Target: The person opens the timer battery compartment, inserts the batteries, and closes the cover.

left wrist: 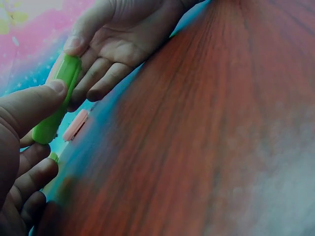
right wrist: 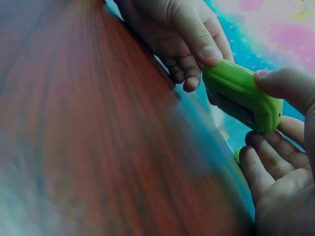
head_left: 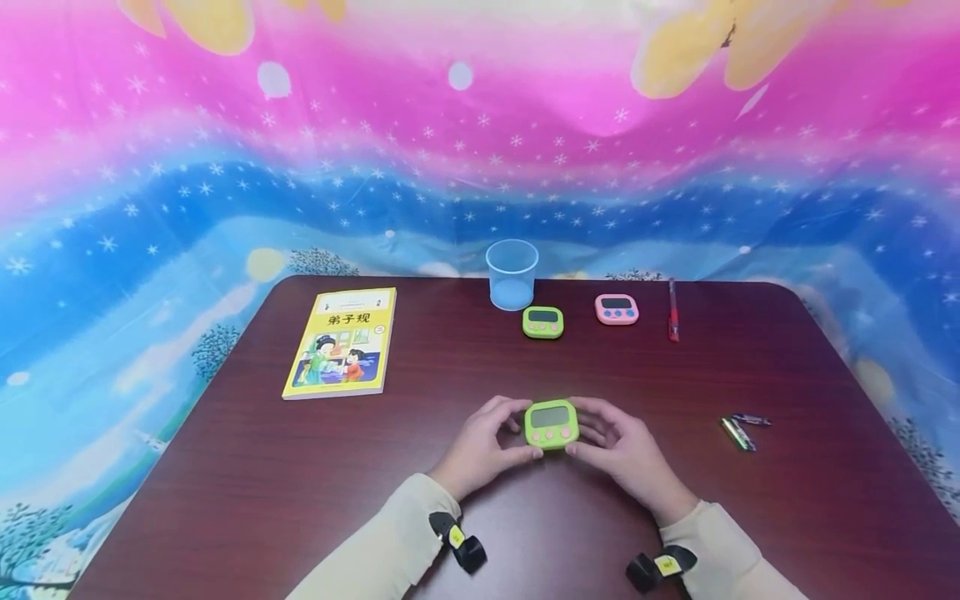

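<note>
- Head view shows your left hand [head_left: 483,442] and right hand [head_left: 622,446] pinching the green timer [head_left: 551,423] between them, just above the near middle of the table [head_left: 420,500]; screen and pink buttons face you
- Left wrist view: your thumb presses one edge of the timer [left wrist: 56,98]; fingers curl behind it
- Right wrist view: your thumb caps the timer [right wrist: 241,93]; fingers cup loosely beneath
- It looks light, stiff, smooth plastic, likely slippery; hold the side edges, clear of the buttons
- Far off lie a second green timer [head_left: 543,322], a pink timer [head_left: 617,308], a cup [head_left: 512,273], a pen [head_left: 672,310]; batteries [head_left: 742,429] right, a book [head_left: 341,342] left
</note>
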The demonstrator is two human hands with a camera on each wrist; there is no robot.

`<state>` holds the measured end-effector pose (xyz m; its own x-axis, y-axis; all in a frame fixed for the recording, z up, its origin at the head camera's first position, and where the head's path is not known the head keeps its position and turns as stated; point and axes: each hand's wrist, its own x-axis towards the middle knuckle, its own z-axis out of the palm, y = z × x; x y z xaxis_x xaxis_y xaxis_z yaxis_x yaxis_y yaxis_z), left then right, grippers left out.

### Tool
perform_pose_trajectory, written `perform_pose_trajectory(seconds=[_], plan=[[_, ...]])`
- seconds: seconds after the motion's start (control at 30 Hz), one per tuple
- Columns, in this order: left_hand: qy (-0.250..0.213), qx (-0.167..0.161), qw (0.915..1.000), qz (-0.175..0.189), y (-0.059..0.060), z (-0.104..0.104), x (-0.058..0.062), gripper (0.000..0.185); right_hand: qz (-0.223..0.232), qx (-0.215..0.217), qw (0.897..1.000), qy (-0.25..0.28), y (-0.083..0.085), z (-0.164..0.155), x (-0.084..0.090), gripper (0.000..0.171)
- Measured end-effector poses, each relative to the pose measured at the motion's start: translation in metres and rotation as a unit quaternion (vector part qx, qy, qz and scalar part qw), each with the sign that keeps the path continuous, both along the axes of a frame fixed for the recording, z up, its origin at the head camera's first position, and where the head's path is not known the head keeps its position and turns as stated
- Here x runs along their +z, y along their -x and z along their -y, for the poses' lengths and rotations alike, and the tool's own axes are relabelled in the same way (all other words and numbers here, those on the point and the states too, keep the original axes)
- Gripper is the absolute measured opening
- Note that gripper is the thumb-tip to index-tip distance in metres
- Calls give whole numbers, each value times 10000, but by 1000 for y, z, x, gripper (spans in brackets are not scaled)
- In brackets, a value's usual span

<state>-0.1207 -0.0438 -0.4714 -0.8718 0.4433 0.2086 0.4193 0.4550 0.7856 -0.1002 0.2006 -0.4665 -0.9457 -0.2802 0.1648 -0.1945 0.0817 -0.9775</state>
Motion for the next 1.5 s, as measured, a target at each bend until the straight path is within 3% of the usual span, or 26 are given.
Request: perform_pose_trajectory(seconds=[0.27, 0.5, 0.67, 1.03, 1.3, 1.5], plan=[[115, -142, 9998, -102, -2, -1, 1, 60, -566, 92, 9979, 306, -4, 5, 0, 61], [131, -224, 9996, -95, -4, -4, 3, 61, -705, 73, 9974, 154, -8, 12, 7, 67], [-191, -264, 9994, -71, -7, -6, 5, 61, -726, -88, 9971, -201, -11, 15, 9, 72], [-833, -260, 9961, 93, -12, -9, 4, 58, -337, 41, 9993, -164, -11, 17, 6, 82], [-849, -596, 9926, 632, -9, -8, 7, 64, -381, -58, 9992, -131, -8, 15, 1, 81], [-1421, -828, 9855, 410, -2, -10, 16, 67, -385, -64, 9990, -235, -8, 14, 1, 78]])
